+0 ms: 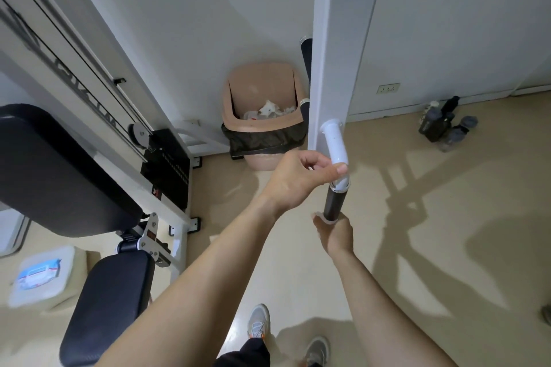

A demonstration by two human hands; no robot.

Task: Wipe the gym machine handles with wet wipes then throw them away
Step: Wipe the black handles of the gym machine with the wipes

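A handle sticks out of the white machine post (331, 39): a white tube (334, 143) bends down into a black grip (334, 201). My left hand (298, 179) holds the white tube at the bend, thumb on top. My right hand (335, 235) is closed around the lower end of the black grip, and an edge of a white wet wipe (326, 219) shows above its fingers. A second black handle (306, 59) is partly hidden behind the post. The pack of wet wipes (38, 274) lies at the lower left.
A pink bin (235, 116) with a black liner and crumpled wipes inside stands against the wall beyond the post. The machine's black padded seat (113, 301) and backrest (53, 170) fill the left. Dark bottles (444, 125) stand on the floor at the right.
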